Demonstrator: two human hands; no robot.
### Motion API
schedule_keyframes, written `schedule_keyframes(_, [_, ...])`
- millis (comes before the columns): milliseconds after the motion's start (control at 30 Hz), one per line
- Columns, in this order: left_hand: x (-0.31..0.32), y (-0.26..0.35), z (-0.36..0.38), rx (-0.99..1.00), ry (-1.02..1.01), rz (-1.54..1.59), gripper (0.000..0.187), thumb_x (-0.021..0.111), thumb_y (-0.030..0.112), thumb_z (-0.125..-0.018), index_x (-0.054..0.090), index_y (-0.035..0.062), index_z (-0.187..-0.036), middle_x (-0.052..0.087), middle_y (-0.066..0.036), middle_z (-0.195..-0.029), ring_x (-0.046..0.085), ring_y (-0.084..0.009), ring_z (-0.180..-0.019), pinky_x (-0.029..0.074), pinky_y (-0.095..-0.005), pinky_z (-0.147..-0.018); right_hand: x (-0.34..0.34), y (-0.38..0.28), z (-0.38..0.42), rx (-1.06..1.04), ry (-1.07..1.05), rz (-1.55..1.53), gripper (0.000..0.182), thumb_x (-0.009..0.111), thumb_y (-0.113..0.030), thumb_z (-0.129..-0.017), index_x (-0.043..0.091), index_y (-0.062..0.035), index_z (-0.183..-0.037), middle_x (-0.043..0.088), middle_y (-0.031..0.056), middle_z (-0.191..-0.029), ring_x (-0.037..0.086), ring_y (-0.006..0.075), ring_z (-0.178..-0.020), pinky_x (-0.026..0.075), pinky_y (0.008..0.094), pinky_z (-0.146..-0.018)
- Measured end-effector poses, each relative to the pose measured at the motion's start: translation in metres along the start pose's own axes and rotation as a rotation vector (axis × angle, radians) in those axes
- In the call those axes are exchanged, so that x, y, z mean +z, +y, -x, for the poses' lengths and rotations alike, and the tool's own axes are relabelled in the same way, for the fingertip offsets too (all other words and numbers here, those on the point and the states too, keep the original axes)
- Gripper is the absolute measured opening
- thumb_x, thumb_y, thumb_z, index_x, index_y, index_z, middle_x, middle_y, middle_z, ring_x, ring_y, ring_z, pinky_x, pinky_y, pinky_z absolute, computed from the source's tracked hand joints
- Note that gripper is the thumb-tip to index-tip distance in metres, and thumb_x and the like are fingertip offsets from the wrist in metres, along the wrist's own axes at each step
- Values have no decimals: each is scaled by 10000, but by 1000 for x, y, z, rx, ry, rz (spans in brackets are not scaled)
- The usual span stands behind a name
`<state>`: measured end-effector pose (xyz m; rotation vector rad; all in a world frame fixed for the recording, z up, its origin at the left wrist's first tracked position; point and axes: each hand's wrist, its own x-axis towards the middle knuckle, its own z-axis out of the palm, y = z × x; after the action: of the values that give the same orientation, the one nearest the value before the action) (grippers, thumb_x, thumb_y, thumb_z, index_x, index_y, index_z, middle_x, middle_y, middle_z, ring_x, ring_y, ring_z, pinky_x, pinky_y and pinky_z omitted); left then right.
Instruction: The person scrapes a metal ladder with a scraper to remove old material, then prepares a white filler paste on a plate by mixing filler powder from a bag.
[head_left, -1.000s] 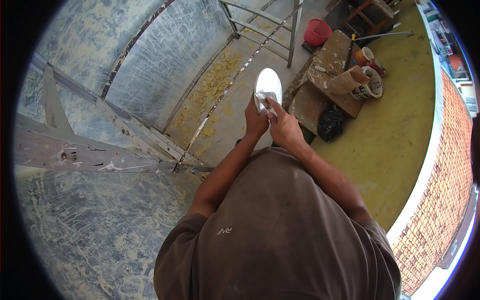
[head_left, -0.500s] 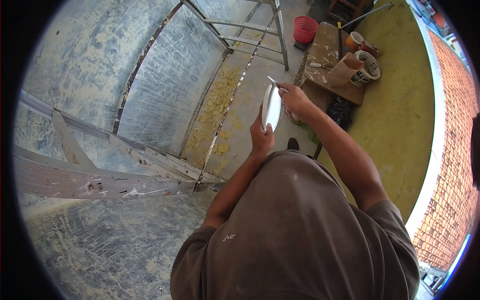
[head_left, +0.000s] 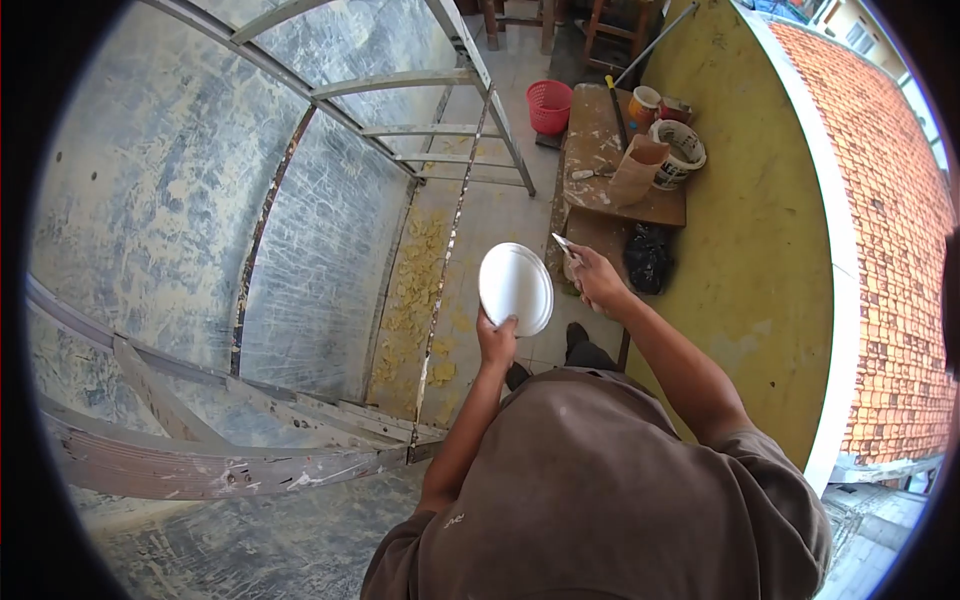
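Note:
My left hand (head_left: 497, 345) grips the lower edge of a round white plate (head_left: 516, 288), thumb on its upper face. The plate's face is turned up towards me, and it looks smooth and white. To its right, my right hand (head_left: 597, 280) is closed round a putty knife (head_left: 563, 244). The pale metal blade points up and left, apart from the plate's rim. Most of the knife's handle is hidden in my fingers.
A paint-spattered bench (head_left: 590, 135) carries a paper bag (head_left: 637, 172), a white bucket (head_left: 680, 150) and an orange tub (head_left: 643, 104). Beside it stands a red basket (head_left: 549, 108). A metal ladder (head_left: 420, 85) rises at left, with yellow flakes (head_left: 412, 290) on the floor. A low yellow wall (head_left: 760, 250) runs along the right.
The plate has tipped from edge-on to face-up. The putty knife has come away from the plate to the right. Both hands appear lower in view, and the whole view has shifted.

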<state>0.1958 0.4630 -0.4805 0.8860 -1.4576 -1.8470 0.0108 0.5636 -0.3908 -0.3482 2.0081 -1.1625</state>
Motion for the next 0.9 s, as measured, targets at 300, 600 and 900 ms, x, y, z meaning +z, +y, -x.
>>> schedule_keyframes(300, [33, 3, -33, -302, -80, 535, 698, 470, -138, -673, 380, 31, -1345, 530, -140, -1226, 541, -274, -1136, 456, -393, -949, -8, 27, 57, -102, -142, 556, 450, 519, -193, -908, 466, -171, -1354, 640, 284, -889, 602, 474, -849, 469, 529, -787])
schedule_keyframes(600, [113, -6, -64, -411, -301, 304, 687, 469, -115, -667, 419, 32, -1336, 559, -102, -1212, 566, -242, -1110, 454, -358, -934, -72, -12, -65, -233, -179, 461, 385, 484, -183, -907, 531, -61, -1269, 636, 311, -839, 629, 469, -809, 499, 521, -769])
schedule_keyframes(900, [156, 13, -106, -262, -231, 131, 660, 472, -128, -673, 423, 38, -1309, 545, -97, -1184, 567, -217, -1074, 440, -349, -941, -82, -17, -117, -174, -240, 281, 392, 465, -203, -919, 548, -43, -1266, 610, 319, -1055, 604, 456, -989, 469, 493, -874])
